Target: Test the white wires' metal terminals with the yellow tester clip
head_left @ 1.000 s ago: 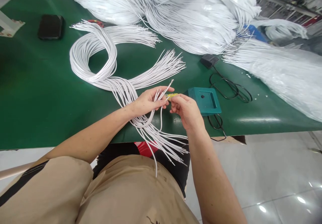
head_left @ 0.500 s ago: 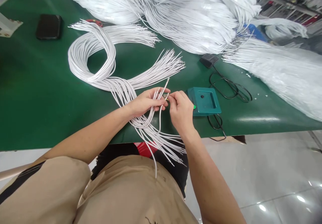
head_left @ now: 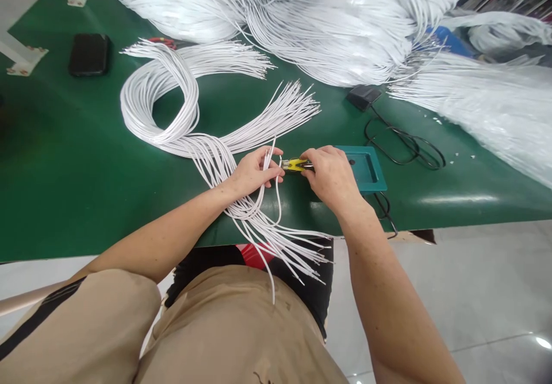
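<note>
My left hand (head_left: pixel 255 171) is closed around several white wires (head_left: pixel 259 197), their ends standing up past the thumb and fingers. My right hand (head_left: pixel 334 176) grips a pair of pliers with yellow jaws (head_left: pixel 294 165) and dark handles. The pliers' tip meets a wire end beside my left fingertips; whether the jaws bite on it is too small to tell. Under my left forearm, a bundle of white wires (head_left: pixel 211 157) runs toward the table's front edge, and its loose ends hang over my lap.
A teal device with a recessed tray (head_left: pixel 382 178) lies right of my right hand, with a black adapter (head_left: pixel 363 96) and cable behind. Large heaps of white wire (head_left: pixel 336 39) line the back of the green table (head_left: pixel 64 200). A black box (head_left: pixel 89 54) sits at left.
My right hand has shifted right, from pinching at the wire ends to gripping the yellow pliers, now plainly visible. My left hand keeps its hold on the wires. The view has moved slightly.
</note>
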A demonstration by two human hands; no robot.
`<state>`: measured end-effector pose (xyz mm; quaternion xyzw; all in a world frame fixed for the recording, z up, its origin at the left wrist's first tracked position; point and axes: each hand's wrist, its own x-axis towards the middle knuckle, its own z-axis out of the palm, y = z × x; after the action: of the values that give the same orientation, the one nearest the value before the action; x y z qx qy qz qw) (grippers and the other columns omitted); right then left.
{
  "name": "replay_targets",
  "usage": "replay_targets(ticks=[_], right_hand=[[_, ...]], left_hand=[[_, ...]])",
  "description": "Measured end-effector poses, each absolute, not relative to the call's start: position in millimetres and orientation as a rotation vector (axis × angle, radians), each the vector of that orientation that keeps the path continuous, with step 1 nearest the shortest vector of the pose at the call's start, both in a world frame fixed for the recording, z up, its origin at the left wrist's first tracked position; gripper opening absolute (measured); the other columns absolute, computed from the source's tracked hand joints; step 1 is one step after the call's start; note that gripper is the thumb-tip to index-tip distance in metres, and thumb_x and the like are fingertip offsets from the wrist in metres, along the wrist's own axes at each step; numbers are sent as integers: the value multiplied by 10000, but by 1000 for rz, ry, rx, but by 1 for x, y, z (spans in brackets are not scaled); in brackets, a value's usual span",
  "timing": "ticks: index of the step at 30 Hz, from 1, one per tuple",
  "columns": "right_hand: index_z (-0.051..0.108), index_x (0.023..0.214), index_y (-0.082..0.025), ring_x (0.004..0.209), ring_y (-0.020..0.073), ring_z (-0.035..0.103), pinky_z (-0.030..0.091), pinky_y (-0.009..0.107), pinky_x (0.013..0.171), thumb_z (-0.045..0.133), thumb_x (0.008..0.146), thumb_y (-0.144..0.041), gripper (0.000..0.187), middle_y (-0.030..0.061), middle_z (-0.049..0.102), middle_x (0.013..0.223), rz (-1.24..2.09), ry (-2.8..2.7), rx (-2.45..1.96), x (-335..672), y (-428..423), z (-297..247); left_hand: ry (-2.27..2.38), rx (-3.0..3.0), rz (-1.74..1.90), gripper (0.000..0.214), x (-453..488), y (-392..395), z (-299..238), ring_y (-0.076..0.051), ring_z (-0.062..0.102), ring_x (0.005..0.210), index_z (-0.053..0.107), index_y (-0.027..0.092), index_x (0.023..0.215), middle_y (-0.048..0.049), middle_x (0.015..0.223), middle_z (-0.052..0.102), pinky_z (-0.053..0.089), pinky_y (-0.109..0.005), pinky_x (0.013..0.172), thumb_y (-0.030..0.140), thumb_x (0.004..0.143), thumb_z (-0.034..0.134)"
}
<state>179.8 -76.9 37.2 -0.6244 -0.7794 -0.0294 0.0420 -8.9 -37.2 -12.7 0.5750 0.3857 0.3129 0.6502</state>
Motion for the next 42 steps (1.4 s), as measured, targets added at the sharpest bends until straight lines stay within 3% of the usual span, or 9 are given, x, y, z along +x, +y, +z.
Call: replay_targets(ticks=[11, 15, 18, 20, 25, 29, 33, 37, 42], right_hand=[[742, 977, -142, 890, 264, 519, 349, 375, 769, 477, 878, -123, 284, 110, 721, 845, -104, -2485, -1884, 183, -70, 33], [735, 1013, -143, 940, 267, 537, 371, 403, 879, 484, 884, -155, 283, 112, 724, 864, -54, -2490, -1897, 180, -72, 39], [673, 1149, -148, 1118, 289, 518, 233, 525, 1084, 476, 908, -211, 317, 120, 708, 1083, -141, -2328, -1941, 183, -79, 39], [585, 1272, -131, 1252, 325, 449, 143, 616, 1109, 451, 927, -243, 387, 159, 610, 1289, -280, -2111, -2045, 188, -84, 34], [464, 1381, -114, 1347, 358, 364, 188, 653, 1082, 394, 955, -279, 462, 209, 474, 1426, -387, -1909, -2144, 200, -86, 18], [545, 1286, -113, 1267, 323, 447, 265, 558, 1073, 447, 939, -266, 392, 194, 545, 1355, -282, -1903, -2017, 186, -95, 30], [654, 1039, -170, 971, 217, 577, 421, 352, 868, 421, 960, -259, 262, 100, 693, 1042, 63, -2229, -1582, 147, -121, 49], [649, 785, -159, 793, 219, 580, 409, 367, 837, 460, 870, -92, 219, 80, 667, 786, 62, -2610, -1449, 111, -145, 45], [650, 772, -133, 730, 248, 615, 428, 387, 758, 522, 773, -42, 157, 116, 651, 743, 174, -2589, -1847, 90, -169, 35]], left_hand=[[1001, 1441, 688, 375, -4, -40, -16, -148, 688, 653, 547, 175, 1079, -10, 746, 700, 505, -187, 486, 228, 731, 677], [1039, 1507, 709, 356, -3, -41, -20, -136, 676, 623, 565, 181, 1067, 0, 737, 706, 516, -198, 511, 238, 732, 674], [1019, 1498, 695, 381, -4, -40, -20, -143, 678, 636, 570, 180, 1099, -9, 753, 710, 517, -210, 525, 243, 737, 671], [998, 1478, 677, 400, -5, -40, -19, -149, 683, 649, 571, 176, 1117, -19, 770, 711, 523, -221, 543, 246, 738, 676], [934, 1394, 669, 434, -11, -38, -13, -167, 698, 709, 560, 161, 1129, -39, 787, 707, 517, -226, 568, 248, 730, 707], [865, 1352, 689, 513, -15, -37, -4, -161, 698, 766, 520, 169, 1227, -38, 839, 701, 493, -207, 578, 275, 759, 701], [799, 1335, 699, 467, -16, -37, 3, -120, 658, 703, 584, 147, 1163, -16, 799, 679, 467, -192, 569, 320, 753, 726], [762, 1337, 672, 340, -16, -38, 7, -138, 659, 784, 638, 137, 994, -40, 838, 692, 471, -196, 602, 358, 753, 730], [779, 1430, 613, 308, -18, -39, 12, -153, 631, 930, 692, 152, 994, -86, 1048, 698, 492, -230, 748, 387, 795, 682]])
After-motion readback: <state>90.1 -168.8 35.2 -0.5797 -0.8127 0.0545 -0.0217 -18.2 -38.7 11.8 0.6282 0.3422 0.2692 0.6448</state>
